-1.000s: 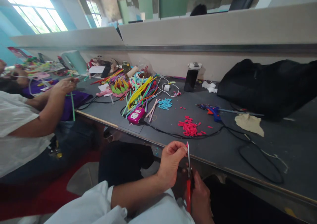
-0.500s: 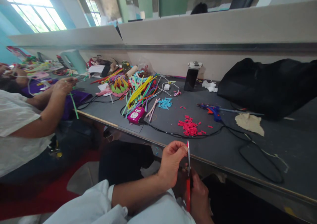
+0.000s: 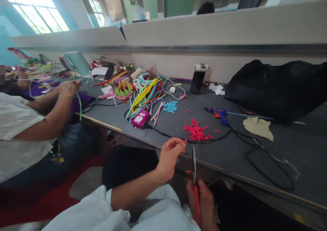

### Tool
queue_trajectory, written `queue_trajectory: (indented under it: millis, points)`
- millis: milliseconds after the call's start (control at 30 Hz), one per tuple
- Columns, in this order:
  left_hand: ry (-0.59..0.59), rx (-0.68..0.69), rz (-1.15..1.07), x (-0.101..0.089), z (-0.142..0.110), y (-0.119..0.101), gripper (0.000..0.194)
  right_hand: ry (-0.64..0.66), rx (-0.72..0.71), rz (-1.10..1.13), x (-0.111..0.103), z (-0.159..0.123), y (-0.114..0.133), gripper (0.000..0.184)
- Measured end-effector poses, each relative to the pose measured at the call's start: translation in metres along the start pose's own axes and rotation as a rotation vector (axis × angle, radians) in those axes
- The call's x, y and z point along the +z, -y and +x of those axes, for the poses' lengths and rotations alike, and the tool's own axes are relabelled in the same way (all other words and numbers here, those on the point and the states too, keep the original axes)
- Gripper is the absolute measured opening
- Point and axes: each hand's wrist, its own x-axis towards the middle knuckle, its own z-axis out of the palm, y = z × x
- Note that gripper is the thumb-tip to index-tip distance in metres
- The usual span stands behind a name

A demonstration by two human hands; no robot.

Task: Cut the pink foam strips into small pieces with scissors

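Between its thumb and fingertips, my left hand (image 3: 169, 158) pinches a small red piece (image 3: 185, 141) just above the table's front edge. My right hand (image 3: 204, 198) is closed around the red handles of a pair of scissors (image 3: 194, 166), whose blades point up and stand a little to the right of my left hand. On the table beyond lies a loose heap of short red pieces (image 3: 196, 131). A smaller heap of light blue pieces (image 3: 170, 106) sits farther back, with a few pale pink strips (image 3: 158, 112) beside it.
A blue glue gun (image 3: 221, 115) lies right of the red heap, its black cable along the front. Behind are a dark bottle (image 3: 198, 78) and a black bag (image 3: 273, 91). Left are a magenta box (image 3: 140, 118), colourful fuzzy stems (image 3: 145, 95) and a co-worker's hands (image 3: 68, 88).
My left hand has moved left and slightly up, away from the scissors, with the red piece in its fingers. The scissors' blades have tilted a little and no longer touch that piece.
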Motion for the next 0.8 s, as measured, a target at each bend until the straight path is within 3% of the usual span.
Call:
queue_trajectory:
  millis: [67, 133, 167, 333, 500, 667, 800]
  points:
    - [0.029, 0.139, 0.255, -0.009, 0.027, -0.005, 0.011, 0.017, 0.028, 0.035, 0.001, -0.003, 0.007, 0.046]
    - [0.085, 0.328, 0.682, -0.017, 0.059, -0.009, 0.011, 0.029, 0.07, 0.092, 0.003, -0.004, 0.012, 0.047]
    - [0.095, 0.355, 0.756, -0.019, 0.075, -0.011, 0.01, 0.038, 0.089, 0.122, 0.005, -0.005, 0.013, 0.047]
    - [0.173, 0.406, 0.967, -0.016, 0.142, -0.01, 0.008, 0.143, 0.124, 0.221, 0.009, -0.004, 0.009, 0.043]
    - [0.247, 0.443, 1.114, -0.003, 0.184, 0.003, 0.013, 0.185, 0.126, 0.237, 0.013, -0.004, 0.003, 0.042]
    - [0.352, 0.504, 1.19, 0.003, 0.209, 0.015, 0.016, 0.21, 0.104, 0.252, 0.014, -0.002, 0.002, 0.044]
    - [0.42, 0.568, 1.204, 0.003, 0.209, 0.014, 0.021, 0.209, 0.097, 0.25, 0.013, -0.002, 0.002, 0.045]
